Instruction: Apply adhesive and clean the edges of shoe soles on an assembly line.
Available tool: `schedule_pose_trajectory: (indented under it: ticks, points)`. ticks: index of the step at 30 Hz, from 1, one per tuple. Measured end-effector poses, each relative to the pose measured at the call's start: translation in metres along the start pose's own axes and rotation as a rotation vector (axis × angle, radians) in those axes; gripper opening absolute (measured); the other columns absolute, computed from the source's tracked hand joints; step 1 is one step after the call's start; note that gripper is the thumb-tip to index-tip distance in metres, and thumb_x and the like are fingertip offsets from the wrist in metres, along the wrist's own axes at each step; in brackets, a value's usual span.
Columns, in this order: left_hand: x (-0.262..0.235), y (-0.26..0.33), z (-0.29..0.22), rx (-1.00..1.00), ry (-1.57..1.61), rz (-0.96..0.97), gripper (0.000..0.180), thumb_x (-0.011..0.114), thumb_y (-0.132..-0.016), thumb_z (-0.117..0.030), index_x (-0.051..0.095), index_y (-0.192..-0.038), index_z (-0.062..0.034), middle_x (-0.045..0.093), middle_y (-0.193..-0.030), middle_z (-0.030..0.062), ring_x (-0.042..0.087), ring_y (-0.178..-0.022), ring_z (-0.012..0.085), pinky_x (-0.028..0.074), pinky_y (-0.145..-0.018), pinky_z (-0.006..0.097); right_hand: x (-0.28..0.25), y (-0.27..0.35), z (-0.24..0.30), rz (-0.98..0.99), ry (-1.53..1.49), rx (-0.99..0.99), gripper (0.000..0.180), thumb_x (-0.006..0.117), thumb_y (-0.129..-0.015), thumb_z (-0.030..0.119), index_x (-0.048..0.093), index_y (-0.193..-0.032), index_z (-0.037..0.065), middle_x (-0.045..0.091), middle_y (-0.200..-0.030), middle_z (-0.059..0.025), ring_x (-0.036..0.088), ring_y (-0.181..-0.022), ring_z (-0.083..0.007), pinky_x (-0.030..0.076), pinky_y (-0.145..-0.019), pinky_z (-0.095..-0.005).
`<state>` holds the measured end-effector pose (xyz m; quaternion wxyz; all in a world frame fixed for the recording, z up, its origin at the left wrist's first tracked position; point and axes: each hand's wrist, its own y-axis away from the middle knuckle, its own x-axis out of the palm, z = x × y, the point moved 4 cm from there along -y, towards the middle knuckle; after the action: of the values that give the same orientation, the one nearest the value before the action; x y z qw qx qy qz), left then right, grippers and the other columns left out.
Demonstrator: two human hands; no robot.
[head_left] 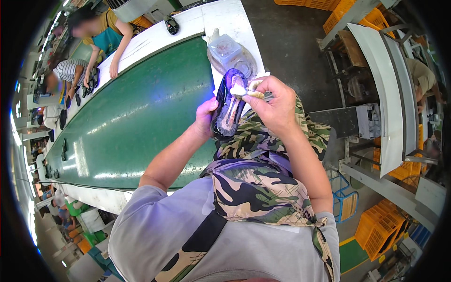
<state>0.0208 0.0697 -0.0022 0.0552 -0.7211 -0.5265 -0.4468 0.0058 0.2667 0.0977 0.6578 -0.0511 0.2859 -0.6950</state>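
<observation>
My left hand (205,115) grips a black shoe (228,120) by its side, fingers partly hidden behind it. The shoe is held up with its underside toward me, showing a pale, unfinished bottom inside a dark rim. In my right hand (278,101) a soft, pale yellowish pad (255,94) is pinched between thumb and fingers; whether it is sponge or cloth I cannot tell. A white part at the pad's end meets the shoe's underside. Just beyond the shoe stands a clear square tub (224,50) on a stained round base.
A green conveyor belt (141,108) with a white border (225,19) runs along my left. One black shoe (172,25) lies on the far border. Two people work across the belt beside more dark shoes (91,80). To my right are a white rack (376,89) and orange crates (379,228).
</observation>
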Motion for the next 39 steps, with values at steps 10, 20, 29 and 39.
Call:
schedule_pose_trajectory:
  ticks: [10,20,29,39]
  points:
    - [0.023,-0.003,-0.006,-0.036,-0.052,0.196,0.077,0.070,-0.066,-0.033,0.052,-0.132,0.0039,0.069,-0.110,0.0172,0.071,-0.090,0.0248,0.060,-0.084,0.035,-0.005,-0.021,-0.025,-0.102,-0.064,0.077,0.020,0.079,-0.077,0.000,0.060,-0.081,0.002,0.068,-0.089,-0.0044,0.059,-0.079,-0.0078,0.048,-0.071,-0.0241]
    - [0.028,-0.009,-0.005,-0.080,-0.096,0.225,0.078,0.072,-0.065,-0.031,0.052,-0.131,0.0069,0.069,-0.110,0.0179,0.071,-0.091,0.0251,0.059,-0.086,0.035,-0.017,-0.024,-0.026,-0.169,-0.144,0.135,0.021,0.080,-0.073,0.003,0.060,-0.077,0.002,0.067,-0.079,-0.0072,0.062,-0.072,-0.0126,0.050,-0.067,-0.0287]
    - [0.024,-0.011,0.000,-0.119,-0.164,0.183,0.082,0.072,-0.066,-0.035,0.050,-0.133,0.0065,0.068,-0.112,0.0179,0.071,-0.092,0.0238,0.060,-0.085,0.034,-0.023,-0.013,-0.038,0.022,-0.317,0.191,0.021,0.079,-0.077,0.000,0.058,-0.081,0.002,0.068,-0.086,-0.0052,0.060,-0.077,-0.0101,0.050,-0.071,-0.0271]
    - [0.011,-0.018,0.008,-0.146,-0.099,0.144,0.073,0.071,-0.072,-0.037,0.051,-0.130,0.0023,0.067,-0.108,0.0165,0.071,-0.086,0.0247,0.061,-0.076,0.034,-0.013,0.025,-0.008,0.075,-0.261,0.057,0.024,0.081,-0.073,0.004,0.058,-0.079,0.002,0.069,-0.090,-0.0134,0.066,-0.085,-0.0193,0.051,-0.077,-0.0312]
